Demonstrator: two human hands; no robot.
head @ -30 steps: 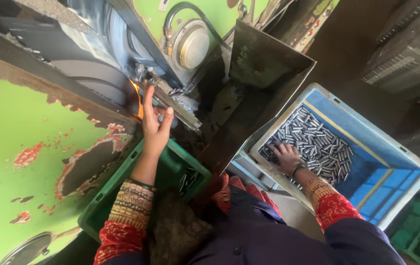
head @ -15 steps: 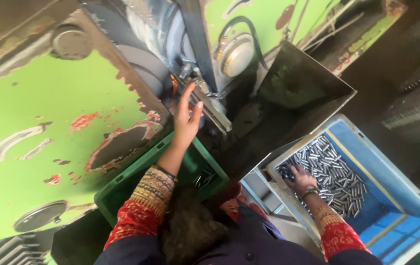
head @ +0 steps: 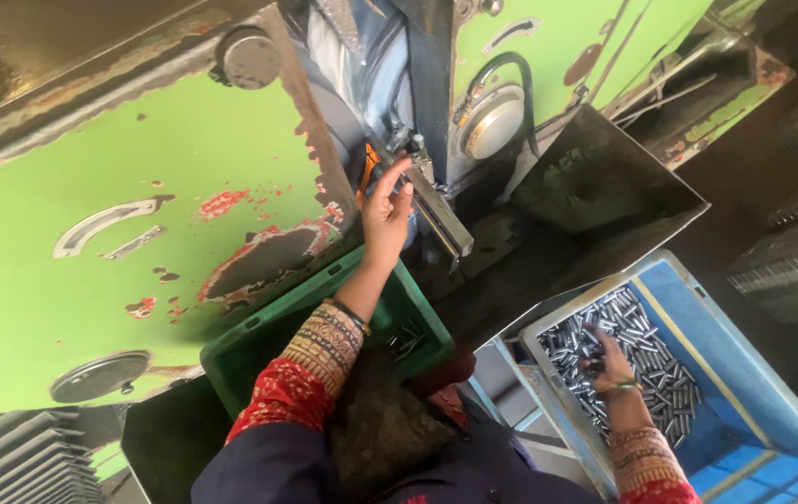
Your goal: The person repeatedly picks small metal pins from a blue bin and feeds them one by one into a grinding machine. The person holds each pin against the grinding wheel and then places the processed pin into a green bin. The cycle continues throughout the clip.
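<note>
The left hand (head: 386, 210), fingers loosely spread, touches the metal slide (head: 436, 210) on the green machine (head: 138, 215) at twelve o'clock. The right hand (head: 604, 359) curls into the metal pins (head: 637, 359) in the blue crate (head: 744, 373) at four o'clock; whether it holds any is unclear. Fingers so near the slide risk getting pinched.

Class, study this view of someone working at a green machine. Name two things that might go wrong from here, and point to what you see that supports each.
1. The left hand reaches into the gap of the green machine, fingers on the metal guide rail; they might get pinched.
2. The right hand digs among loose metal pins in the blue crate off to one side; pins might spill or be fumbled.
</note>
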